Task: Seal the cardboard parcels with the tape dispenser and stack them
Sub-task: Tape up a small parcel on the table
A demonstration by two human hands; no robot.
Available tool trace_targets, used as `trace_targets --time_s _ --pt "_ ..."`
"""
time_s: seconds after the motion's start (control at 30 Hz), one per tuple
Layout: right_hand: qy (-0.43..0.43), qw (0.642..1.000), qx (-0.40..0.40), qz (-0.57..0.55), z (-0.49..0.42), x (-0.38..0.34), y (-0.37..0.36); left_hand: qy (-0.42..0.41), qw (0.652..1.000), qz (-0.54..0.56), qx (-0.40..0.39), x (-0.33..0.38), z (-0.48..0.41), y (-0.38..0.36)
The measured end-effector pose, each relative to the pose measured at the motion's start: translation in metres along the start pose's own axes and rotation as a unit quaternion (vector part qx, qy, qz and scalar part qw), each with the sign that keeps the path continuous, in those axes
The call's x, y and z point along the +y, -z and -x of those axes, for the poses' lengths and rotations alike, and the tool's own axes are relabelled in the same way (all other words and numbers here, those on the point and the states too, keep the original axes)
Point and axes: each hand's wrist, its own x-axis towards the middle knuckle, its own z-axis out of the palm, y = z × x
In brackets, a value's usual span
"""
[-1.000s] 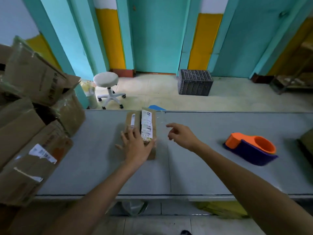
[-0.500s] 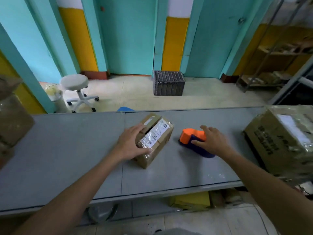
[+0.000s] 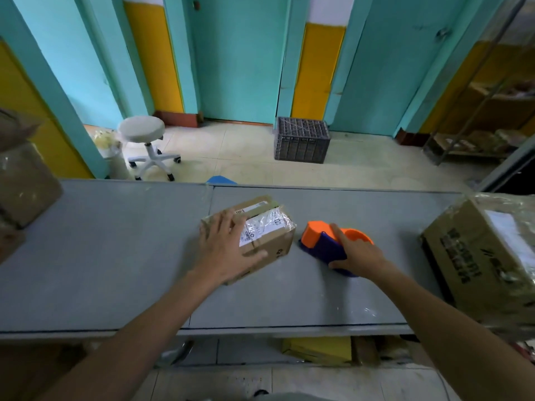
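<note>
Left hand (image 3: 228, 250) spread flat on small parcel (image 3: 267, 237), right hand (image 3: 357, 251) clamped around tape dispenser (image 3: 324, 247)

The small parcel (image 3: 262, 238) near the middle is plain brown cardboard with a white label printed in black and a glossy clear film over it. Just right of it, the tape dispenser (image 3: 324, 244) is bright orange on top and deep blue below. The table (image 3: 101, 256) is flat grey. The large box (image 3: 489, 256) at the right is brown with black lettering. Far off, the walls (image 3: 237, 59) are turquoise with yellow panels, the crate (image 3: 302, 140) dark grey, the stool (image 3: 142, 130) white.
</note>
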Motion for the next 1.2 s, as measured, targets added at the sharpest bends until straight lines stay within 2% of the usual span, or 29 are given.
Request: trace_targets --time_s 0.13,0.33,0.43,0.53,0.63,0.7,0.73,0.83,0.9,1.03,1.1,1.2 --pt "0.014 1.000 0.001 -0.004 -0.002 -0.001 -0.005 -0.019 0.998 -0.057 -0.032 -0.003 0.001 -0.005" --pt "0.060 0.988 -0.008 -0.143 -0.007 -0.019 0.048 -0.084 0.993 -0.082 -0.031 -0.036 0.006 0.017" --pt "0.127 0.962 0.031 -0.239 -0.011 -0.044 0.094 -0.085 0.993 -0.077 -0.020 -0.052 0.012 0.029" --pt "0.195 0.930 0.017 -0.312 -0.014 -0.083 0.134 -0.130 0.986 -0.103 0.003 -0.071 0.009 0.033" --pt "0.224 0.898 -0.027 -0.377 -0.019 -0.124 0.151 -0.139 0.981 -0.112 -0.069 -0.084 0.009 0.035" --pt "0.233 0.882 -0.043 -0.408 -0.025 -0.148 0.150 -0.101 0.985 -0.058 -0.130 -0.085 0.010 0.048" --pt "0.238 0.876 -0.048 -0.416 -0.028 -0.158 0.148 -0.079 0.990 -0.006 -0.120 -0.084 0.010 0.056" --pt "0.253 0.876 -0.062 -0.406 -0.037 -0.179 0.146 -0.030 0.986 0.165 0.003 -0.092 0.006 0.078" --pt "0.260 0.881 -0.071 -0.390 -0.042 -0.188 0.149 0.004 0.962 0.263 0.079 -0.102 0.001 0.088" --pt "0.269 0.896 -0.091 -0.342 -0.047 -0.196 0.167 0.076 0.917 0.369 0.133 -0.119 -0.008 0.100" --pt "0.275 0.897 -0.105 -0.328 -0.046 -0.198 0.177 0.090 0.896 0.419 0.115 -0.124 -0.013 0.106" --pt "0.293 0.892 -0.130 -0.318 -0.040 -0.202 0.190 0.096 0.840 0.532 0.048 -0.123 -0.019 0.116"
